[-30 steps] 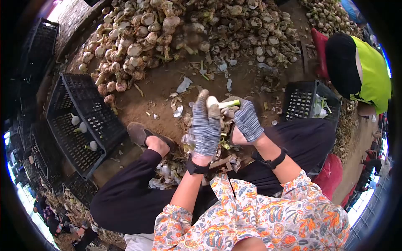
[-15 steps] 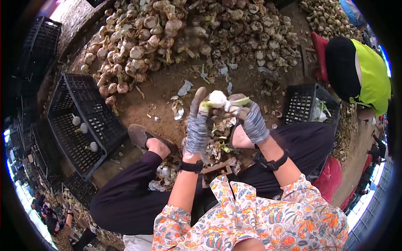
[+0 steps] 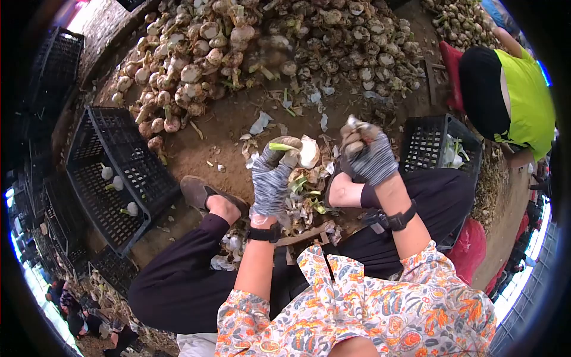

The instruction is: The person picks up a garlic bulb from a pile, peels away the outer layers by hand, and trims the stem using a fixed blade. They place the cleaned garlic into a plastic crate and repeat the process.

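My left hand (image 3: 272, 178), in a grey knitted glove with brown fingertips, is closed round a garlic bulb (image 3: 308, 152). The pale bulb sticks out to the right of the fingers, and its cut green stem (image 3: 282, 147) points left across them. To the right and slightly higher, apart from the bulb, is my right hand (image 3: 370, 152) in a matching glove. Its fingers are curled together, with something whitish at their tips that I cannot make out. Peeled skins and stem scraps (image 3: 306, 196) lie on the ground below, between my feet.
A large heap of unpeeled garlic (image 3: 333, 41) spreads ahead. At left a tilted black crate (image 3: 110, 172) holds several white bulbs; another black crate (image 3: 425, 143) with trimmed garlic stands by my right knee. A person in a yellow-green top (image 3: 526, 101) sits at far right.
The hands have moved apart. My left hand has turned and drawn back with the garlic bulb, while my right hand has come off the bulb, moved right and curled up.
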A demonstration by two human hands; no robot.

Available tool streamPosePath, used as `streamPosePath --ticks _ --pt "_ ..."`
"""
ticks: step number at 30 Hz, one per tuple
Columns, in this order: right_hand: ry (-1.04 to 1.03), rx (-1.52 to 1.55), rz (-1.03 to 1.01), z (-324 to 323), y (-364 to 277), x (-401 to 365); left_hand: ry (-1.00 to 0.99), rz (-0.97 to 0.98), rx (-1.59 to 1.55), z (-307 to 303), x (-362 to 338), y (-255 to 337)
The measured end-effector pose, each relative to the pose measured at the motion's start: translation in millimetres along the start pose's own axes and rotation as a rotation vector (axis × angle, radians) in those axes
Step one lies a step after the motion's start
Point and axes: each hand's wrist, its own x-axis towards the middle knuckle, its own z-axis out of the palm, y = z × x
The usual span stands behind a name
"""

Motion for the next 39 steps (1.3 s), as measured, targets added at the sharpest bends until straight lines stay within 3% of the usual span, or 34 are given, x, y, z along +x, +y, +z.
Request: streamPosePath --ticks 1,2,3,5,6,9,11,13,15,17,19,21,23,25,27,29,31,33,36,38,39 --pt "0.017 -0.040 -0.069 2.3 -5.6 0.3 -0.022 0.007 0.003 -0.7 0.0 2.3" --pt "0.038 -0.482 -0.154 12.3 -1.1 -2.4 -0.020 0.004 0.005 -0.9 0.3 4.1" --pt "0.273 -0.984 -0.262 4.6 -1.8 0.8 -0.018 0.007 0.004 -0.4 1.3 5.1" --pt "0.223 -1.511 -0.453 20.1 24.0 -5.2 -0.011 -0.029 0.027 1.3 1.7 6.1" --pt "0.263 -1.511 -0.417 16.1 26.3 -6.0 -0.014 -0.029 0.027 3.3 2.3 7.0" --pt "0.065 -2.023 -0.723 2.3 38.9 6.6 -0.048 0.075 0.207 5.1 -0.3 7.7" --pt "0.074 -1.982 -0.611 14.3 40.1 2.9 -0.112 0.131 0.390 5.5 0.1 10.5" --pt "0.124 -1.369 0.019 33.9 30.8 -7.3 -0.107 0.089 0.390 6.8 -3.0 15.7" --pt "0.057 -1.422 -0.077 22.3 25.9 -5.5 -0.092 0.026 0.263 6.0 -2.7 16.1" --pt "0.101 -1.237 -0.104 27.6 25.4 -10.9 -0.085 0.032 0.275 10.1 -1.4 17.5" --pt "0.160 -1.149 -0.095 33.8 35.6 -12.7 -0.041 0.170 0.315 11.5 -0.5 11.2" --pt "0.099 -1.796 -0.477 35.3 49.1 -12.9 -0.025 0.208 0.389 11.3 -1.8 10.4" --pt "0.078 -1.802 -0.574 25.7 52.0 -9.5 -0.007 0.279 0.622 11.6 -2.6 14.6" --pt "0.097 -1.769 -0.664 25.0 47.7 -8.0 -0.052 0.309 0.666 7.6 -0.4 17.3" --pt "0.375 -1.664 -0.600 25.2 32.4 -2.9 -0.094 0.259 0.395 5.1 -1.2 15.3" --pt "0.405 -1.532 -0.532 20.9 21.0 -1.6 -0.079 0.216 0.328 7.6 -0.3 17.3" --pt "0.123 -1.605 -0.675 20.1 31.3 -6.3 -0.046 0.264 0.377 5.9 2.1 12.6" --pt "0.076 -1.913 -0.730 37.5 45.2 -12.0 -0.041 0.270 0.438 8.7 2.3 14.6" --pt "0.048 -1.804 -0.584 14.1 40.0 0.8 -0.163 0.406 0.757 10.1 -1.4 19.9" --pt "0.213 -1.425 -0.270 15.2 30.2 3.9 -0.154 0.387 0.646 10.0 -2.7 17.6" --pt "0.212 -1.426 -0.270 7.6 27.0 4.3 -0.144 0.370 0.531 11.1 -3.3 15.6"
